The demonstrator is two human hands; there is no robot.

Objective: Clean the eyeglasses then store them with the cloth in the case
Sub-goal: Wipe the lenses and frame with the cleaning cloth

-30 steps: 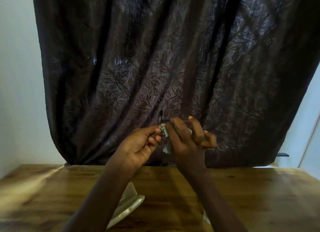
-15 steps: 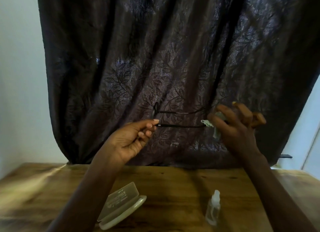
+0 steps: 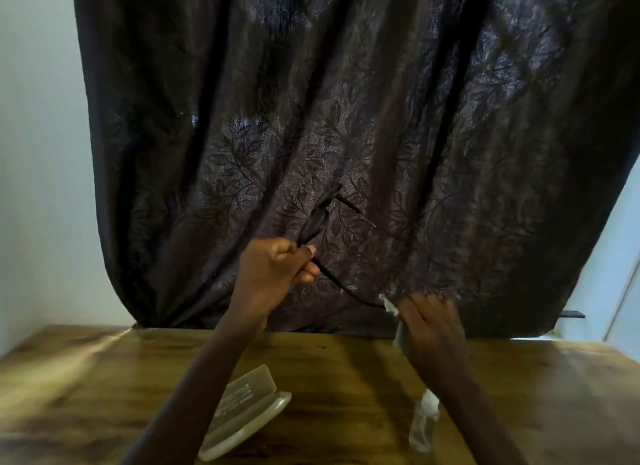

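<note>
My left hand grips the dark-framed eyeglasses by the front of the frame, held up in front of the curtain with both arms unfolded. One arm runs down and right to my right hand, which pinches a small pale green cloth around that arm's tip. The other arm points right, free in the air. The open translucent case lies on the wooden table below my left forearm.
A small clear spray bottle stands on the table under my right forearm, right of the case. A dark leaf-patterned curtain hangs behind the table. White walls flank it on both sides.
The glasses have tilted from level to slanted, with the frame front now raised. My right hand has dropped lower with the cloth at the arm's tip. My left hand has shifted right and up.
</note>
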